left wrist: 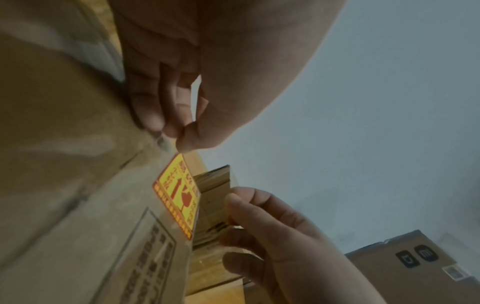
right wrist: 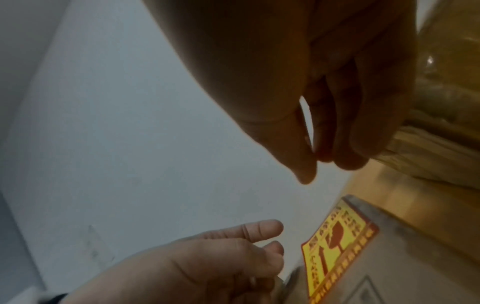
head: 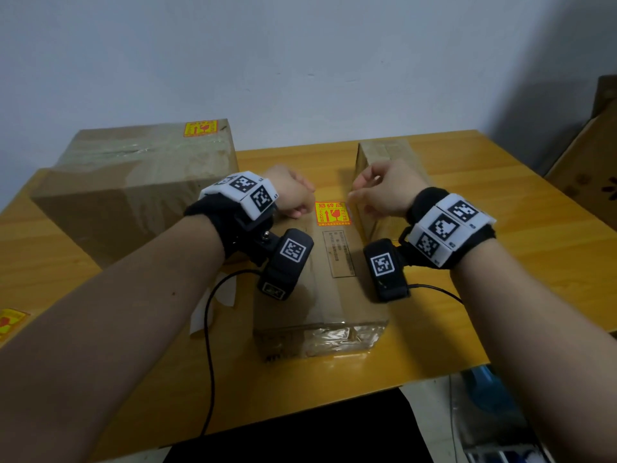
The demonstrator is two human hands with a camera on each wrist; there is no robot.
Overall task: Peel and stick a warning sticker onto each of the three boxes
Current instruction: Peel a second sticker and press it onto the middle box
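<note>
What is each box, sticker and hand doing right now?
Left box: sealed, has a sticker on top.
Middle box: sealed, a sticker lies flat on top.
Right box: no sticker shows.
Spare stickers: lying on the table.
Left hand: fingers loosely curled, holds nothing.
Right hand: fingers loosely curled, holds nothing.

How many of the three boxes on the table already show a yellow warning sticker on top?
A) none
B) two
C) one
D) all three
B: the head view shows a sticker on the large left box and another sticker on the middle box, while the visible top of the right box shows none, though the right hand hides part of it.
</note>
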